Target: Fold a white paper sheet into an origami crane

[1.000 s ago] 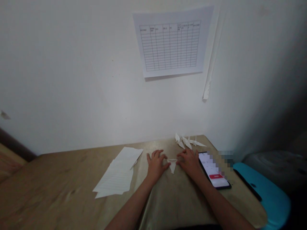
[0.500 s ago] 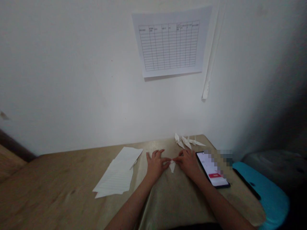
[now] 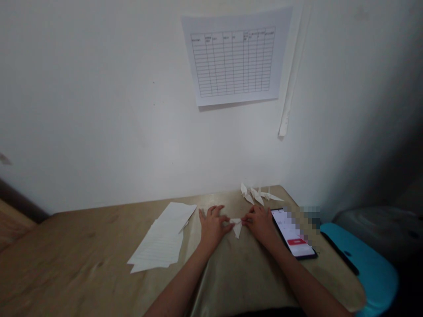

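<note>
Between my two hands is a small folded white paper (image 3: 237, 228), pointed at its lower end and wider across the top. My left hand (image 3: 213, 225) pinches its upper left corner between thumb and index finger, the other fingers raised. On the opposite side my right hand (image 3: 259, 222) grips the upper right corner with its fingertips. Several folded paper cranes (image 3: 256, 195) lie beyond my right hand, near the wall. Close by my right wrist lies a phone (image 3: 295, 242) with a lit screen, partly blurred out.
Lined white paper sheets (image 3: 158, 246) are stacked left of my left hand. The brown table (image 3: 82, 255) meets a white wall, where a printed grid sheet (image 3: 236, 61) hangs. A turquoise object (image 3: 373, 268), perhaps a stool or chair, stands past the table's right edge.
My hands have moved slightly apart, left hand leftward and right hand rightward. More of the folded paper's upper edge now shows between my fingers.
</note>
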The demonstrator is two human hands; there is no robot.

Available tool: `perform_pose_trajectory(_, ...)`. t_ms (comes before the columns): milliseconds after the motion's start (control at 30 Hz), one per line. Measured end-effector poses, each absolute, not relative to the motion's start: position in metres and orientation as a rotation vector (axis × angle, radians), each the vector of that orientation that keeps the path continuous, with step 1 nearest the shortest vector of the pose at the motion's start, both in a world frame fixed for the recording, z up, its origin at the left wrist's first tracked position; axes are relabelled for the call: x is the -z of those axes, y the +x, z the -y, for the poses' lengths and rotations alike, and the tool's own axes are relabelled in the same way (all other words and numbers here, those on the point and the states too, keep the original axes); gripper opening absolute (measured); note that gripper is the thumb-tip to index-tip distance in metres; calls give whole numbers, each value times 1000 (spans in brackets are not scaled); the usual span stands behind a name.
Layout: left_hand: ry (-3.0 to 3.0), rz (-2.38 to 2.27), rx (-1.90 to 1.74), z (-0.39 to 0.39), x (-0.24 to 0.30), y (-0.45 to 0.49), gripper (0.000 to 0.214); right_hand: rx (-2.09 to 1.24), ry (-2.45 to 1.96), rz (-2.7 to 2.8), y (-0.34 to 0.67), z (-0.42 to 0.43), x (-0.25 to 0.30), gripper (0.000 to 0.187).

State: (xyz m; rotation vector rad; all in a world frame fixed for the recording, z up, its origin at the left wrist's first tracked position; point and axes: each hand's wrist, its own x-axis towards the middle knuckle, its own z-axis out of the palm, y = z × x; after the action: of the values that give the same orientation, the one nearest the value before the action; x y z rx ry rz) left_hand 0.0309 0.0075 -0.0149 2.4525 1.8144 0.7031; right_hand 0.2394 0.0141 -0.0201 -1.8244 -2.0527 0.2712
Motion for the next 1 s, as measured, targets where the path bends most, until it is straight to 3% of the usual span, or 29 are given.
perform_pose_trajectory(267,2391,-1792,-638,-8,14,34,23,-285,-1645,1977,246,-18,29,11)
perform_pose_trajectory(567,2434,-1660,-630,-11,17,35,9,-271,-1533,2013,242,-15,27,8)
perform_pose_trajectory(1000,2373,-1784,-585,-11,18,34,30,-268,-1525,2069,242,-18,34,17)
